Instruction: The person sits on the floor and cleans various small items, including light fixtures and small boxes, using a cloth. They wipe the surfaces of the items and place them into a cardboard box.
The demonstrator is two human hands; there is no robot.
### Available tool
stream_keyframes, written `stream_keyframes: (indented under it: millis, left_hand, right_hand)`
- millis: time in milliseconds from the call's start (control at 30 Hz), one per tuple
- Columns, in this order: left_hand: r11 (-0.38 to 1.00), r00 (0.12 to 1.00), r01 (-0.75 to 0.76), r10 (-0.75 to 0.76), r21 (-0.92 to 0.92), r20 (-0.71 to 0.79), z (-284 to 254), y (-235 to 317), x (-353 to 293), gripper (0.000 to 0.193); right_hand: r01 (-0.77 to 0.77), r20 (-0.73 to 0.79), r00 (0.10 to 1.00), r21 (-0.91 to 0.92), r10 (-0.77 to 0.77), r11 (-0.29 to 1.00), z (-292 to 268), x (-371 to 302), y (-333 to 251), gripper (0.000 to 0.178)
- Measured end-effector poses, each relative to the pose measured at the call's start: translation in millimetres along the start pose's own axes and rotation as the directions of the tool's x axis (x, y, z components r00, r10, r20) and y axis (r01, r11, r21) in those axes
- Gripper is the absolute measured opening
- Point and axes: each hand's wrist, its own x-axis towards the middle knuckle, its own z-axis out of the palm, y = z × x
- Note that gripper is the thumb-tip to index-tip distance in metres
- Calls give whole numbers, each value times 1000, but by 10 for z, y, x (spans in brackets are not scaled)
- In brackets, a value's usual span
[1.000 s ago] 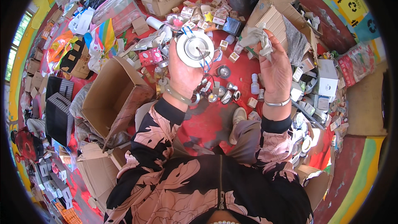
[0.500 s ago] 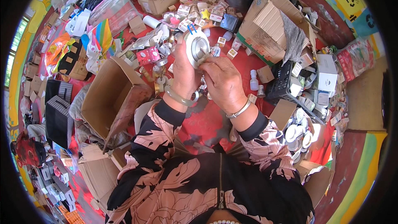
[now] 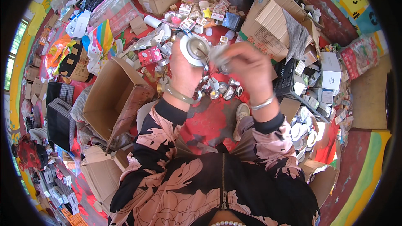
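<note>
My left hand [image 3: 184, 69] is closed around a round white recessed downlight [image 3: 195, 49] with a silvery ringed middle; dark wire-like parts stick out at its edge. To its right, my right hand [image 3: 247, 65] is smeared by motion. A blurred whitish, see-through piece [image 3: 217, 56] is at its fingertips, close beside the lamp's rim; its kind cannot be made out. Beneath both hands, several small metal-rimmed lamp parts [image 3: 228, 92] lie on the red floor.
An open cardboard box [image 3: 113, 96] stands at my left. Many small boxes [image 3: 205, 12] lie ahead. A black crate [image 3: 289, 79] and a pile of white round lamp parts [image 3: 302, 134] are on the right. A large carton [image 3: 268, 25] leans far right.
My right hand has pulled off the downlight and moved right, with the whitish piece now at its fingers. The downlight has tilted slightly in my left hand, which has moved little.
</note>
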Motion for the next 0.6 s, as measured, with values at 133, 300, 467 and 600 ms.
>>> stream_keyframes:
  millis: [133,300,467,600]
  left_hand:
    - [985,969,122,-92,-119,230,9,216,-8,45]
    - [966,991,108,-86,-237,101,75,317,22,54]
    - [945,971,152,-88,-289,222,58,299,8,57]
    - [969,962,117,-57,-216,266,91,219,-16,54]
  right_hand:
    - [25,-309,902,737,303,676,-609,162,215,15]
    - [-275,-41,882,764,469,584,-570,198,749,23]
    - [-355,103,904,720,414,596,-218,115,426,23]
    - [-204,-112,902,741,417,640,-27,117,187,20]
